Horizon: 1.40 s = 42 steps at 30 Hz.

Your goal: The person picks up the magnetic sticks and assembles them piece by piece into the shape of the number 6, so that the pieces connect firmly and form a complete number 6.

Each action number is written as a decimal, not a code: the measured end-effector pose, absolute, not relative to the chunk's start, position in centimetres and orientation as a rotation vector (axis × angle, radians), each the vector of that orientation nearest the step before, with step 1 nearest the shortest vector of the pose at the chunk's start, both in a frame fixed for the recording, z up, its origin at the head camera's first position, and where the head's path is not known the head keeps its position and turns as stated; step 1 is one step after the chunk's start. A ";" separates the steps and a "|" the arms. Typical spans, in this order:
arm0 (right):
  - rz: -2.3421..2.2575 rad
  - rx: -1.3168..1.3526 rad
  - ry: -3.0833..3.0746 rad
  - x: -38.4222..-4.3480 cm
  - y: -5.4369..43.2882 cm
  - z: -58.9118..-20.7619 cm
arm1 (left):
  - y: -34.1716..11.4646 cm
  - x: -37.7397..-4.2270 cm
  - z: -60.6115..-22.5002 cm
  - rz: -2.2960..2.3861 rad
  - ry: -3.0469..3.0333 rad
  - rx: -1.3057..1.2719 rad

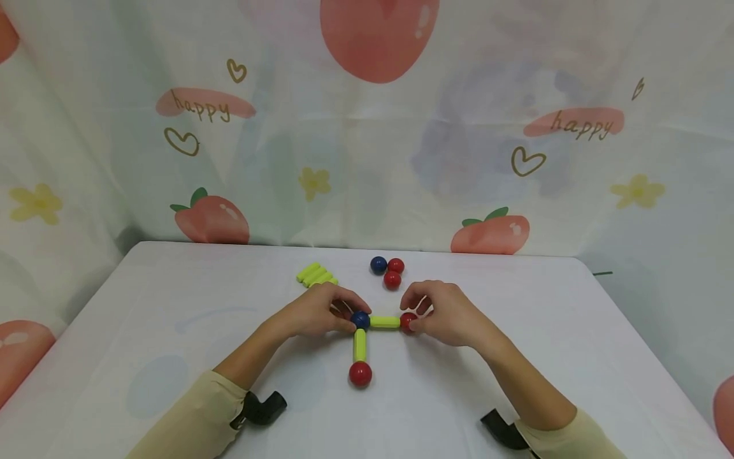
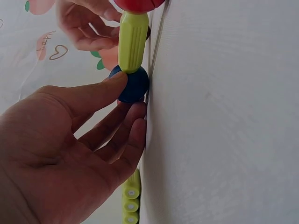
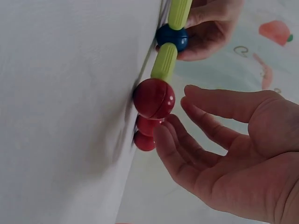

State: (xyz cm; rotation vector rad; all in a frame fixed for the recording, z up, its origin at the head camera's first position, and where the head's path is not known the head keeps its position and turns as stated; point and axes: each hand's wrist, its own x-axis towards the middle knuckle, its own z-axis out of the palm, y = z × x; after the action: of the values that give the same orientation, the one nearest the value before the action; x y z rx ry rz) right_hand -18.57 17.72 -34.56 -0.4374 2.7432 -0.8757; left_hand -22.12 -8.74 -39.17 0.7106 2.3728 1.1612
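Observation:
A blue ball point(image 1: 360, 320) joins two yellow-green rods in an L shape on the white table. One rod point(image 1: 385, 322) runs right to a red ball point(image 1: 408, 322); the other rod point(image 1: 359, 345) points toward me and ends in a second red ball point(image 1: 360, 374). My left hand point(image 1: 321, 310) pinches the blue ball between thumb and fingers, seen closely in the left wrist view. Around the right-hand red ball, my right hand point(image 1: 447, 312) is loosely spread. The right wrist view shows its thumb point(image 3: 219, 100) apart from that ball, with the other fingertips close beside it.
Several loose yellow-green rods point(image 1: 317, 274) lie together beyond my left hand. Behind the joined pieces, a loose blue ball point(image 1: 378, 265) sits by two loose red balls point(image 1: 392, 280). A patterned cloth point(image 1: 367, 159) hangs along the table's far edge.

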 end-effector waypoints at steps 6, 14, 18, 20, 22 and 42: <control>-0.883 -0.369 2.689 -18.9 17.9 -35.2 | -8.8 -22.1 -39.2 1.164 2.373 0.727; -0.896 -0.370 2.684 -19.0 18.1 -35.5 | -8.7 -22.1 -39.2 1.169 2.366 0.737; -0.890 -0.375 2.690 -19.1 18.2 -35.5 | -8.7 -22.1 -39.2 1.170 2.365 0.744; -0.886 -0.373 2.693 -19.1 18.2 -35.6 | -8.7 -22.1 -39.2 1.170 2.366 0.746; -0.882 -0.370 2.695 -19.2 18.2 -35.6 | -8.7 -22.1 -39.1 1.166 2.367 0.749; -0.870 -0.366 2.707 -19.4 18.0 -35.7 | -10.0 -22.8 -38.2 1.140 2.534 0.745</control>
State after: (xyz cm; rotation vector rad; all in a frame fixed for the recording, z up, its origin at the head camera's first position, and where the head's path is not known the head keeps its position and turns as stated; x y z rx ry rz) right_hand -19.38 17.98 -35.67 -0.3659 2.7072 -0.8699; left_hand -22.80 -10.04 -38.21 0.7448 2.5338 1.1397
